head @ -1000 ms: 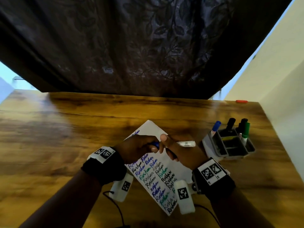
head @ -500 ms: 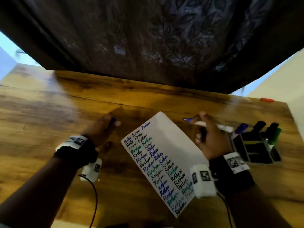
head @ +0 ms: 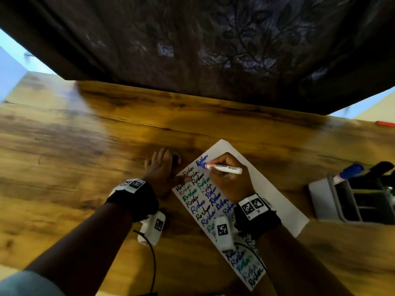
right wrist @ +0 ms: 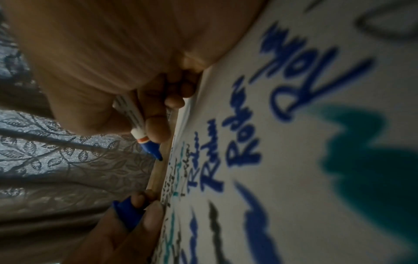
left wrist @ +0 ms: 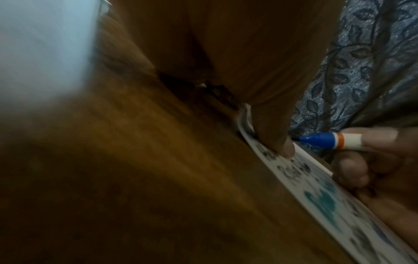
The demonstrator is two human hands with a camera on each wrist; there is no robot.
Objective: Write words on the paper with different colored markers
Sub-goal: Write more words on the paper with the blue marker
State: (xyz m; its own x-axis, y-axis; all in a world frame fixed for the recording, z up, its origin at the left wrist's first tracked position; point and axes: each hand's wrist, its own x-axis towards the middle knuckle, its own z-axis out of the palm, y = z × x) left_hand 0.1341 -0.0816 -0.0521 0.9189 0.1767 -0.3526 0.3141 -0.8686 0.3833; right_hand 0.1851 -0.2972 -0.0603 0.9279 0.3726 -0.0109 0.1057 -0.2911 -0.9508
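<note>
A white paper point(head: 258, 176) lies slanted on the wooden table point(head: 85, 157), its left side filled with words in black, blue and green. My right hand point(head: 229, 182) grips an uncapped blue marker point(head: 223, 168), whose tip meets the paper by the top blue word. My left hand point(head: 161, 167) rests beside the paper's left edge, thumb pressing on the sheet. It pinches the blue cap point(head: 175, 160) between its fingers. The right wrist view shows the marker point(right wrist: 140, 128) just off the paper point(right wrist: 294, 160) and the cap point(right wrist: 127, 214) in the left fingers.
A grey organiser point(head: 342, 201) stands at the right with a blue marker point(head: 350, 170) and a black marker point(head: 382, 167) upright in it. A small red object point(head: 385, 124) lies at the far right edge. A dark patterned curtain point(head: 213, 50) hangs behind the table.
The hands pulled the cap off the marker and parted. My left hand then came back to the paper's left edge with the cap, and my right hand lowered the marker tip onto the paper.
</note>
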